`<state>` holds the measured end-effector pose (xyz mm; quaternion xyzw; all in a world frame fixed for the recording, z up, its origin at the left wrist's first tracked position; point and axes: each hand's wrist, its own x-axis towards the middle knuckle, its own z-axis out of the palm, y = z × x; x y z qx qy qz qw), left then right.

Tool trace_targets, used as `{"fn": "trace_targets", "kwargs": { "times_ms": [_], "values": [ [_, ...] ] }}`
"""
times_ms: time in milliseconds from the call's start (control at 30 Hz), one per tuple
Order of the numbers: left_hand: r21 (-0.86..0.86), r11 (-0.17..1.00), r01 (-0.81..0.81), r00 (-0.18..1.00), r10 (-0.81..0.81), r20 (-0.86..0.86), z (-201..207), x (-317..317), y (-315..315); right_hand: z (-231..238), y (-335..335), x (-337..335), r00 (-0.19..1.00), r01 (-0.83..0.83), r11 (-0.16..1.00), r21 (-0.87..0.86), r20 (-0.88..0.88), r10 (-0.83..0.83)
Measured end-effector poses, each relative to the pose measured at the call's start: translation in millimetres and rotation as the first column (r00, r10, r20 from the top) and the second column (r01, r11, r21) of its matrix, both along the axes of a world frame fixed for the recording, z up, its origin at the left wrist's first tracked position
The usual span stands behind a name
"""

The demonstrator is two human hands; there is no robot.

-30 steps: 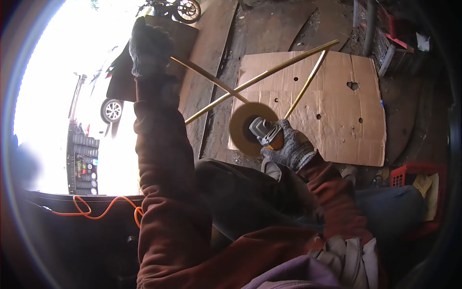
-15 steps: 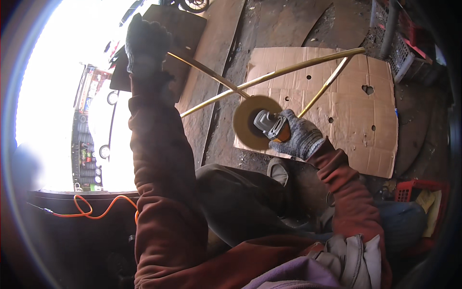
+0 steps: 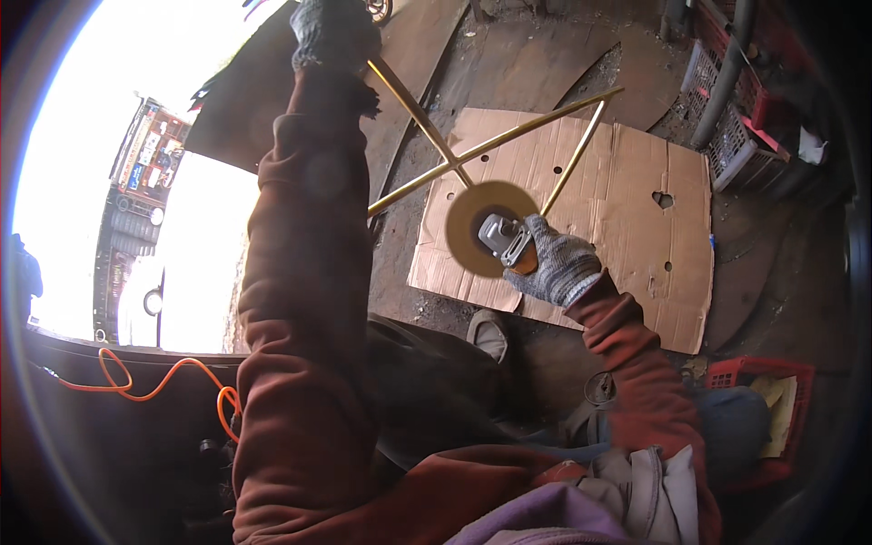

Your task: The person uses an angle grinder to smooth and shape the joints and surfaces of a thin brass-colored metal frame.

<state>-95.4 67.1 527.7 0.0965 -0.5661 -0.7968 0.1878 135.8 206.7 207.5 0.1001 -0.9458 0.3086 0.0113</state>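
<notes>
My right hand (image 3: 565, 265), in a grey knitted glove, is closed round an angle grinder (image 3: 501, 238) with a grey metal head and an orange body. Its broad tan disc (image 3: 461, 216) meets or overlaps the lower end of one tube of a gold-coloured metal frame (image 3: 509, 134); contact cannot be made out. The frame has crossing tubes and an angled far corner. My left hand (image 3: 334, 38), also gloved, is far forward at the upper edge, closed at the frame's upper left end. Its fingers are partly cut off and the grip is mostly hidden.
A flattened cardboard sheet (image 3: 636, 245) with holes lies beneath the frame on the dirty floor. Grey and red crates (image 3: 734, 150) stand at the far right beside a pipe (image 3: 731, 73). A red crate (image 3: 727, 374) is near my right leg. An orange cord (image 3: 145, 392) runs at the left.
The view has shifted, moving the cardboard and crates leftward. My left hand appears higher and further right in view, and the frame is angled more steeply. My right hand still grips the grinder.
</notes>
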Motion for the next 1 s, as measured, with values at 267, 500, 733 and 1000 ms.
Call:
{"fn": "trace_targets", "kwargs": {
  "times_ms": [267,500,733,1000],
  "values": [
    [-0.187,0.946,0.263,0.933,-0.299,-0.201,-33.2,-13.9,-7.9,33.6,-3.3,-0.7,0.999,-0.034,0.999,-0.001,-0.015,0.034],
    [-0.241,0.956,0.166,0.946,-0.224,-0.234,-40.0,-19.8,-4.7,28.4,12.4,-3.5,0.993,0.024,0.999,0.028,-0.120,-0.021],
    [-0.270,0.949,0.163,0.944,-0.230,-0.238,-39.8,-17.6,-16.4,40.0,18.5,-4.6,0.998,-0.050,0.989,0.136,-0.026,0.054],
    [-0.197,0.963,0.186,0.949,-0.228,-0.216,-39.8,-26.2,-3.4,36.0,15.7,-14.8,0.977,-0.119,0.980,0.160,-0.158,0.145]
  ]
}}
